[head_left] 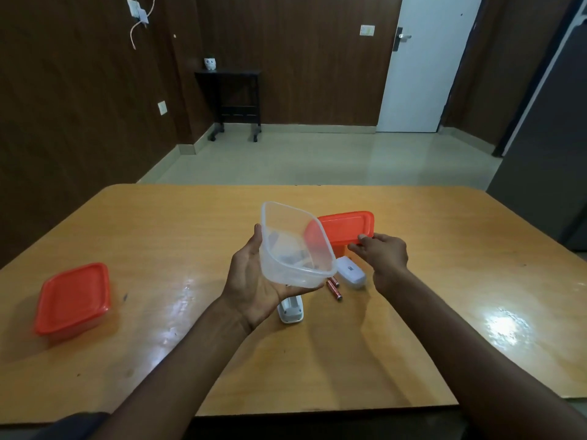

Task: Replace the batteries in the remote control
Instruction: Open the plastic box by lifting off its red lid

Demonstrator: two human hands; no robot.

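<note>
From the head view: left hand cups a clear plastic tub, tilted, fingers curled under it. Right hand pinches the edge of its orange plastic lid. The white remote control lies on the wooden table just near of the tub, two red batteries and a white battery cover beside it. Looks like the fetch-new-cells step; next calls for setting the lid down and picking cells out.

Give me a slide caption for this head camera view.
Left hand cradles the clear container; right hand pinches its orange lid.
</note>
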